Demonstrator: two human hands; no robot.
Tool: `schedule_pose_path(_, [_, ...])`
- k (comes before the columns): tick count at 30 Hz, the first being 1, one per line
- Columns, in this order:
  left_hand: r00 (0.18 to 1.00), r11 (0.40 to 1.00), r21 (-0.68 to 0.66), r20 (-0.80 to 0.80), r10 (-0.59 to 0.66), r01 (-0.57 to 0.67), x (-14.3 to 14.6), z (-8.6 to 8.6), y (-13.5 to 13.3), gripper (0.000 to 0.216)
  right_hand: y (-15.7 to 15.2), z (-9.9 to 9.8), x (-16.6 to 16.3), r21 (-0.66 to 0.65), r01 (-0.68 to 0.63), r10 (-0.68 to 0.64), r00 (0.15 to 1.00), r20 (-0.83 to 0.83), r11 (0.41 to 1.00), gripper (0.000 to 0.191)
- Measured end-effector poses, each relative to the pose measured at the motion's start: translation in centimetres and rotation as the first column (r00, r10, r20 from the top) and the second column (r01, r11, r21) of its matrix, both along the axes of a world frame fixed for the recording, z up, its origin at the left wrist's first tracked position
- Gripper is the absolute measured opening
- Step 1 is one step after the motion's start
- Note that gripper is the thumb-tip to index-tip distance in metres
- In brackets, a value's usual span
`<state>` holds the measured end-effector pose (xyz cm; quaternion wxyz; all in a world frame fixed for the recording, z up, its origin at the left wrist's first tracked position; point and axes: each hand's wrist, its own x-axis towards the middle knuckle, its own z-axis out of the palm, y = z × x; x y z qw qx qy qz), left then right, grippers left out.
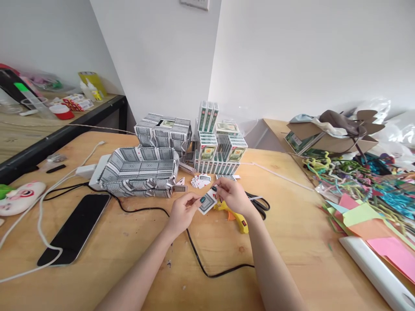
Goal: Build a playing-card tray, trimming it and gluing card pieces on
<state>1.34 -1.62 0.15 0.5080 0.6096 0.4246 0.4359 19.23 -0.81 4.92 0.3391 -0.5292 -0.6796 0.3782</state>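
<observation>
Left hand [182, 211], right hand [234, 195] close together, fingertips pinching.

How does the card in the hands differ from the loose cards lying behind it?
The held card is pinched between the left hand and right hand, above the table; the loose cards lie on it, untouched. The held card shows its dark patterned back; several loose cards show white faces. The held card is single; the loose cards form a small heap. Both look like playing cards.

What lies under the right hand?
A yellow glue gun lies under the right hand, which holds a card; black scissors lie beside the gun. The hand covers the gun's front.
</observation>
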Motion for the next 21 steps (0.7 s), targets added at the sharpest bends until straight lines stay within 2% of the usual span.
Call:
schedule_pose_path(4, [0.997,0.997,0.023,-0.026,0.069,-0.068,-0.2,-0.4,0.4,0.020,0.8,-0.6,1.3,-0.085,0.055,-0.063,0.993,-0.101,0.995,0.012])
schedule_pose_path(7, [0.985,0.986,0.043,-0.052,0.162,-0.160,-0.7,-0.7,0.8,0.024,1.3,-1.2,3.0,-0.105,0.224,-0.237,0.963,-0.132,0.969,0.020])
schedule_pose_path(9, [0.970,0.972,0.065,-0.081,0.231,-0.226,-1.0,-0.9,1.1,0.026,1.5,-1.4,4.3,-0.100,0.384,-0.389,0.920,-0.045,0.918,0.028])
schedule_pose_path(11, [0.939,0.945,0.121,-0.135,0.318,-0.302,-1.3,-0.9,1.1,0.027,1.5,-1.4,5.4,-0.064,0.538,-0.529,0.841,0.116,0.841,0.038])
schedule_pose_path(13, [0.900,0.910,0.205,-0.183,0.396,-0.359,-1.4,-0.8,0.8,0.027,1.4,-1.3,5.9,0.012,0.631,-0.613,0.749,0.251,0.776,0.046])
schedule_pose_path(14, [0.888,0.895,0.245,-0.189,0.420,-0.372,-1.5,-0.7,0.6,0.027,1.3,-1.2,5.9,0.045,0.643,-0.627,0.725,0.283,0.764,0.047])
schedule_pose_path(15, [0.883,0.884,0.280,-0.185,0.432,-0.374,-1.5,-0.6,0.4,0.027,1.3,-1.1,5.6,0.061,0.631,-0.618,0.730,0.292,0.774,0.046])
schedule_pose_path(17, [0.881,0.866,0.329,-0.162,0.444,-0.376,-1.5,-0.3,-0.1,0.030,1.3,-1.0,4.5,0.068,0.546,-0.543,0.796,0.268,0.835,0.040])
schedule_pose_path(19, [0.867,0.842,0.366,-0.152,0.475,-0.397,-1.5,0.0,-0.6,0.032,1.4,-1.2,2.6,0.098,0.396,-0.408,0.882,0.236,0.913,0.031])
schedule_pose_path(21, [0.848,0.820,0.399,-0.163,0.504,-0.410,-1.5,0.2,-1.0,0.035,1.7,-1.6,0.2,0.174,0.209,-0.248,0.937,0.245,0.962,0.021])
